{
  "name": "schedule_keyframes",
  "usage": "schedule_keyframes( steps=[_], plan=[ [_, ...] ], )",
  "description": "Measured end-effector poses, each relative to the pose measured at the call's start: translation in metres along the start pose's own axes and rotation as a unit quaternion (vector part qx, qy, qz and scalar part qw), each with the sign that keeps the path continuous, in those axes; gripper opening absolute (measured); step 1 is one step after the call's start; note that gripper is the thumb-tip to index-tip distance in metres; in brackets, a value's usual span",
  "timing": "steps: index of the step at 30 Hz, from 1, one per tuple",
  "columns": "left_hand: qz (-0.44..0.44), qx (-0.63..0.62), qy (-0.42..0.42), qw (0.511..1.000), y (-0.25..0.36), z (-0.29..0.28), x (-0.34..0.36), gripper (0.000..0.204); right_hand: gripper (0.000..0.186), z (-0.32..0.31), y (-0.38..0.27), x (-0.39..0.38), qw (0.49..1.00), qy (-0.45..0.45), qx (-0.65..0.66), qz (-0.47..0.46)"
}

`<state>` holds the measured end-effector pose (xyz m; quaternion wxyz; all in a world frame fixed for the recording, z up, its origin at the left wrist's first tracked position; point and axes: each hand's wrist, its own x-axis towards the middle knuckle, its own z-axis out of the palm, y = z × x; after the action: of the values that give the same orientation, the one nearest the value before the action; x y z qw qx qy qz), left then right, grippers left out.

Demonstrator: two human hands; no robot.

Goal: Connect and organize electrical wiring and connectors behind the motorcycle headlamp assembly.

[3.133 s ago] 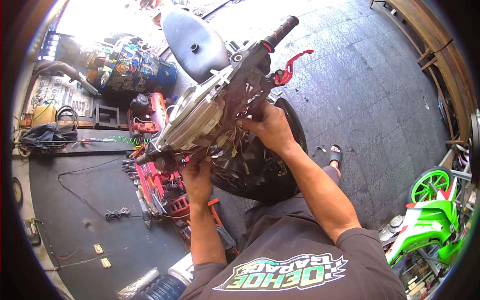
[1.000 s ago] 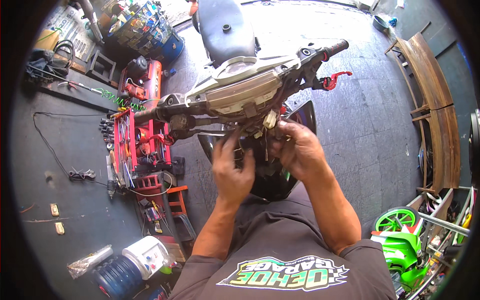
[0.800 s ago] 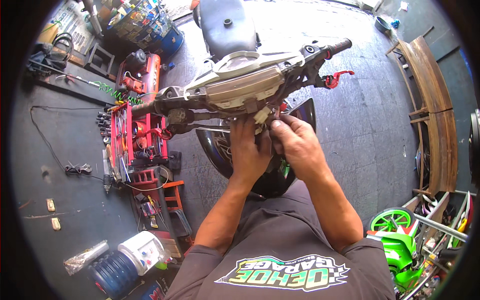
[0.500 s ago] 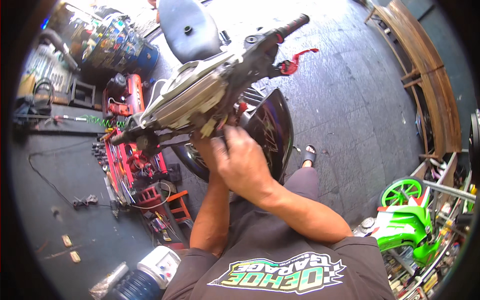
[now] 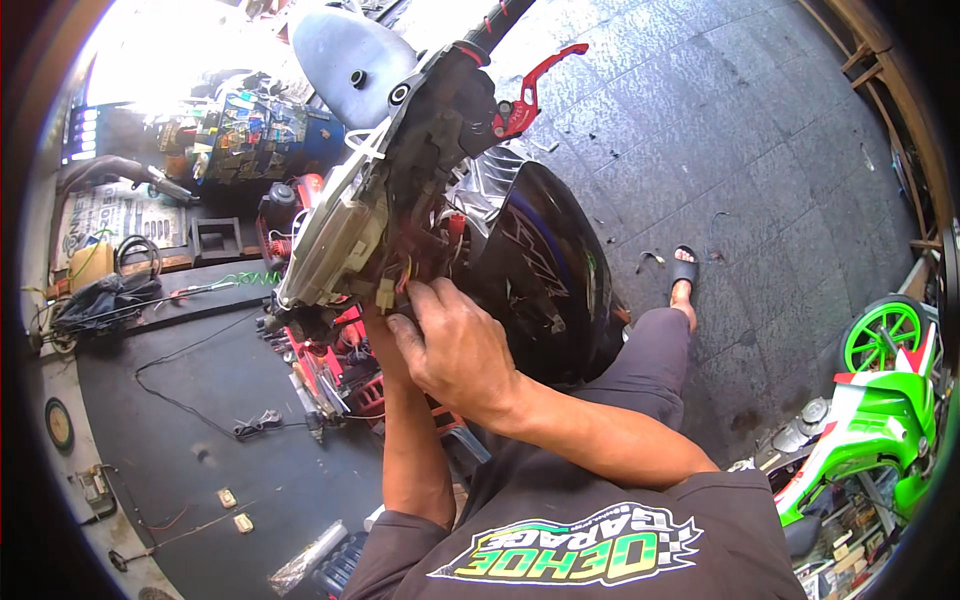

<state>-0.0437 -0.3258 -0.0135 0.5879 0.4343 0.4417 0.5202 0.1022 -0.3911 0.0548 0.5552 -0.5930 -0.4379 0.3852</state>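
Wiring connector below the headlamp, both hands close in

The pale connector (image 5: 385, 293) sits among thin wires (image 5: 404, 272) at the lower edge of the headlamp unit (image 5: 335, 240), with a red plug (image 5: 457, 228) near it and the dark front fairing (image 5: 560, 290) to the right. The right hand (image 5: 458, 350) is curled, its fingertips bunched at the wires just beside the connector; what they pinch, if anything, cannot be told. The left hand (image 5: 384, 338) is mostly hidden behind it, so its grip cannot be told either. The step in hand looks like sorting or joining wiring. The next move seems to call for steady support and a careful fingertip grip, without straining the wires.
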Motion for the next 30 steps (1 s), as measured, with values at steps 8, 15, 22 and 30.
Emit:
schedule_keyframes(
  steps=[8,15,22,30],
  plan=[
    [-0.001,0.14,-0.07,0.988,0.024,0.005,-0.003,0.033,0.028,-0.006,0.014,0.007,0.992,0.033,-0.054,-0.112],
    [0.089,0.33,-0.078,0.936,0.038,0.036,-0.007,0.022,0.035,-0.002,0.04,0.032,0.92,-0.019,0.325,0.217],
    [0.105,0.428,-0.164,0.882,0.046,0.019,-0.008,0.033,0.047,-0.003,0.039,0.041,0.823,-0.102,0.502,0.245],
    [0.12,0.334,-0.018,0.935,0.021,0.02,-0.012,0.037,0.026,-0.038,0.034,0.063,0.985,-0.085,-0.151,0.013]
  ],
)
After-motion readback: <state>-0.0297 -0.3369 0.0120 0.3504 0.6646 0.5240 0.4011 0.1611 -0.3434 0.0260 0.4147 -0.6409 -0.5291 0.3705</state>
